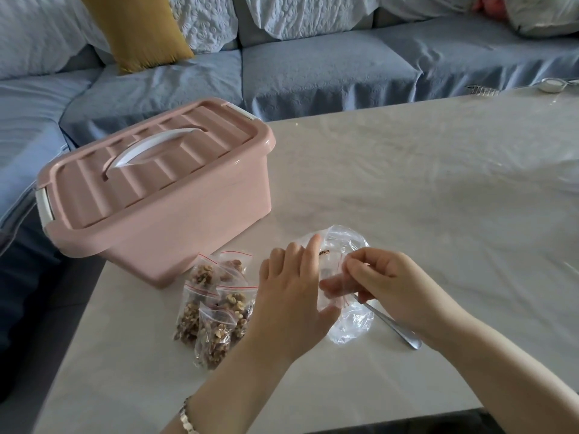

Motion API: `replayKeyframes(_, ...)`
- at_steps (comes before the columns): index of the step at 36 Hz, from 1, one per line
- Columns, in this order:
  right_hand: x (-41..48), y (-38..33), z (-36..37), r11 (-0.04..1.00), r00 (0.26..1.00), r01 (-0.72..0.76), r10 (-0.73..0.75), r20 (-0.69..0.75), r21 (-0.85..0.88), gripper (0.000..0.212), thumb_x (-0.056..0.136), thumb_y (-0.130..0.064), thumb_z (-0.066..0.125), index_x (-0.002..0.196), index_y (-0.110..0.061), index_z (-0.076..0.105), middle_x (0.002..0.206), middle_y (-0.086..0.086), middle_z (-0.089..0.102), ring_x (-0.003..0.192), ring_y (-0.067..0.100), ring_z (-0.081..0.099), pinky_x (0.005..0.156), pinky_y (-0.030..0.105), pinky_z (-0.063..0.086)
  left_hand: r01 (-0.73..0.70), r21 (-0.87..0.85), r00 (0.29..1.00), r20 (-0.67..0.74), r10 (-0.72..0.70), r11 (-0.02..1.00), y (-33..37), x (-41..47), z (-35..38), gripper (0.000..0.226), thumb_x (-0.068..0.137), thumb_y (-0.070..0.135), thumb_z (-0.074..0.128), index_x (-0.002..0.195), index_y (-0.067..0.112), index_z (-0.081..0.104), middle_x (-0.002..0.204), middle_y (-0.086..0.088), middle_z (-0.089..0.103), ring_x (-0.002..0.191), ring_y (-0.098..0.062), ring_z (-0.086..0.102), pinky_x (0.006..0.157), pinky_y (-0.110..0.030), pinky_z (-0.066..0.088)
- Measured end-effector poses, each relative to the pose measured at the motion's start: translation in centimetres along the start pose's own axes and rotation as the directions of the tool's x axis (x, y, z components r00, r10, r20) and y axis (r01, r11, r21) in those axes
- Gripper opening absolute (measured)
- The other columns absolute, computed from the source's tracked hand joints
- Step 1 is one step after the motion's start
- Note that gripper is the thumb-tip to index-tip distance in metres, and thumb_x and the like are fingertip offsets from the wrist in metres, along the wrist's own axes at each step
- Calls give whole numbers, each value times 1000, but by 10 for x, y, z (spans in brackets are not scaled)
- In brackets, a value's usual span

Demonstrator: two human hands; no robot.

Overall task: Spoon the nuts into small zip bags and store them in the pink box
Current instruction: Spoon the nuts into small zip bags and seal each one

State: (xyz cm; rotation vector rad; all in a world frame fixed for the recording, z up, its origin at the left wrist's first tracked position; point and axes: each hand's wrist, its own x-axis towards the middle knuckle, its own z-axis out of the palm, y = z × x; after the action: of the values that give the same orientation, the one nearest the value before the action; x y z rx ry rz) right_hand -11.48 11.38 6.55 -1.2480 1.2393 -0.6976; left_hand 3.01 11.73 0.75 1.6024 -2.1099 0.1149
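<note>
The left hand [291,286] and right hand [387,281] are pinching a small zip bag [332,277] open, the right also gripping the spoon [395,327]. It looks like filling is winding down. Next comes scooping the last nuts [324,252], then opening the pink box [163,195].

No text, label or number is legible anywhere here.

The pink box [163,195], lid shut, stood left; nut-filled zip bags [216,311] lay heaped just before it; a spoon [395,329] touched a near-empty clear bag [351,327].
</note>
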Motion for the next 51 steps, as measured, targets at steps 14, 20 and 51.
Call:
replayKeyframes(14,-3,7,-5,993,974,-15,40,221,-114,37,94,-18,41,130,-25,49,96,-11,73,96,-2,65,75,9,43,-62,2,998,-23,63,998,-5,0,1,55,64,50,51,113,24,51,95,4,56,89,-16,41,84,-29,26)
replayKeyframes(20,-4,6,-8,998,952,2,-20,305,56,41,83,-28,51,123,-29,56,108,-3,71,106,6,63,101,29,42,-120,-99,992,-61,114,988,0,3,2,52,65,52,49,104,18,49,95,6,62,97,-14,47,106,-35,22)
replayKeyframes(51,8,118,-41,365,991,-128,9,-134,-922,27,95,-23,39,119,-21,50,113,-3,48,97,19,56,68,25,39,606,-143,765,376,-523,783,-13,-29,7,29,83,43,59,97,21,46,92,8,53,83,-15,55,64,-23,34)
